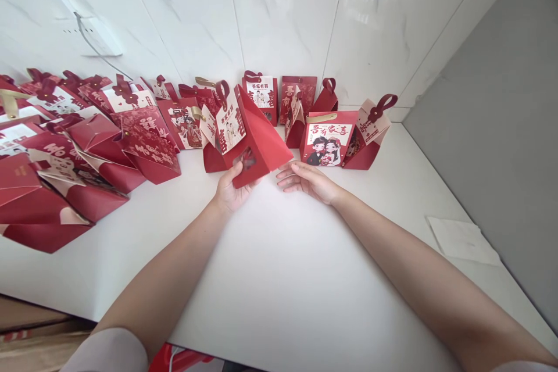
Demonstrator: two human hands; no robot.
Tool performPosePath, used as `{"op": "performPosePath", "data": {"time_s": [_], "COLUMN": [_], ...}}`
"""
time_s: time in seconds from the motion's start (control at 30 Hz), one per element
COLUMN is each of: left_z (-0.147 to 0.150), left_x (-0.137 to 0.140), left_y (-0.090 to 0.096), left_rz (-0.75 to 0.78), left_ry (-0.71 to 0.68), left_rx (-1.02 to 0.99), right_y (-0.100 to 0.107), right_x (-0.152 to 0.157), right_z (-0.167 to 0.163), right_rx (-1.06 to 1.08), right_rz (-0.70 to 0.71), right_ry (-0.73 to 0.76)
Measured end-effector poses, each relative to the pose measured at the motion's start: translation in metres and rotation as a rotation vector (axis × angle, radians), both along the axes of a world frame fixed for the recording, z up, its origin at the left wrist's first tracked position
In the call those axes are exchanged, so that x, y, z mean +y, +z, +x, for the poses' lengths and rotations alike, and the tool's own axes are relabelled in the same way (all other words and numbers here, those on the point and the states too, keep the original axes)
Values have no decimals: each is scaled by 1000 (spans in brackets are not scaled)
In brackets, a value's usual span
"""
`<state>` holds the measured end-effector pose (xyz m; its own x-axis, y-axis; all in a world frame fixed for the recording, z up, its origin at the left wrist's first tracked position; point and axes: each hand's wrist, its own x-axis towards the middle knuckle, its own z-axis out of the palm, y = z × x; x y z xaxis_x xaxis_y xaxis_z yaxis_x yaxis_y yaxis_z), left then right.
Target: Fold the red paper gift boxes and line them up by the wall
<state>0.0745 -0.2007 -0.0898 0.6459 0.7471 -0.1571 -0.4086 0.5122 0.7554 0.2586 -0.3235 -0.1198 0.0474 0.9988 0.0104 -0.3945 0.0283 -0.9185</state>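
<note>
A red paper gift box (257, 136) with a white printed panel, a small window and a dark red ribbon loop is tilted above the table. My left hand (235, 187) grips its lower edge, thumb on the front and the other fingers underneath. Just right of that box, my right hand (307, 181) is apart from it, fingers stretched out and nothing in them. Behind the right hand stands a gift box with a cartoon couple (329, 139), its gold ribbon lying across the top. Beside it leans another red box (368, 133) with a ribbon loop.
Many similar gift boxes (148, 142) crowd the left side of the white table (279, 285). More boxes (260, 96) line the tiled wall (283, 11). A white paper (462, 239) lies near the right edge. Cardboard (39, 325) and a red object (183, 358) show below the front edge.
</note>
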Motion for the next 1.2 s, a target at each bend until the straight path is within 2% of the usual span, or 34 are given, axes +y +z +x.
{"op": "performPosePath", "data": {"time_s": [0.1, 0.3, 0.6, 0.67, 0.73, 0.83, 0.97, 1.07, 1.2], "left_z": [0, 1, 3, 6, 10, 12, 12, 12, 10], "left_x": [0, 0, -7, -8, -10, -13, -17, -18, -18], "left_y": [0, -1, -13, -15, -15, -14, -15, -18, -19], "left_rz": [29, 42, 179, 277, 397, 521, 525, 495, 582], "left_ry": [-31, -5, -180, -130, 3, 130, 68, 16, -42], "left_rx": [-23, 10, 16, 45, 61, 75, 55, 20, 31], "right_y": [-1, -2, -9, -7, -4, -2, 0, 1, 2], "right_x": [0, 0, 2, 1, -1, -2, -3, -3, -4], "right_z": [0, 0, 1, -1, -3, -5, -6, -5, -2], "right_rx": [-3, -13, 28, 45, 43, -56, -213, -227, -215], "right_rz": [3, 4, 54, 78, 126, 191, 189, 185, 151], "right_ry": [1, 3, -9, -21, -52, -109, -98, -81, -72]}}
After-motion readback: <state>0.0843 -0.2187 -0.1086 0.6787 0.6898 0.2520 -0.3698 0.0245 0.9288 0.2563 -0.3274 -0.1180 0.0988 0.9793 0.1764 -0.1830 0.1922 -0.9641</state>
